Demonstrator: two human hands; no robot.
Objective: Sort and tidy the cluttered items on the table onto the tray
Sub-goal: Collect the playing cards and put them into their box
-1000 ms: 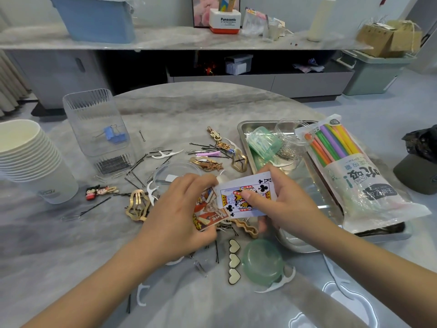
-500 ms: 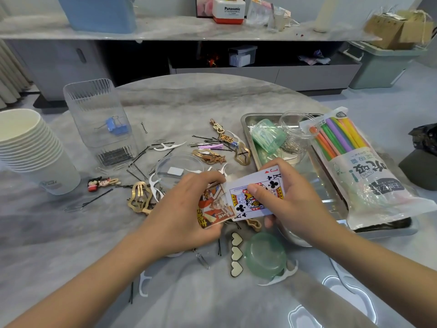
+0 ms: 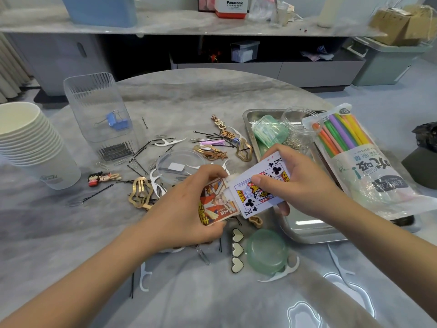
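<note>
At a cluttered marble table (image 3: 212,95), a right hand (image 3: 300,183) pinches the playing cards (image 3: 260,188) into the card box (image 3: 216,204), gripped by the left hand (image 3: 186,209), at the tray's (image 3: 307,233) nine o'clock; squaring edges first should ease entry.

two hands are in view, the left hand (image 3: 186,209) and the right hand (image 3: 300,183). there is one metal tray (image 3: 307,229), one card box (image 3: 216,204), one king of clubs card (image 3: 257,192) on top of the cards, one bag of straws (image 3: 361,162), one stack of paper cups (image 3: 28,143), one clear organiser (image 3: 99,114) with one blue binder clip (image 3: 117,121) inside, one green lid (image 3: 267,254), and one clip with three hearts (image 3: 237,250). the black hairpins are too many to count.
</note>
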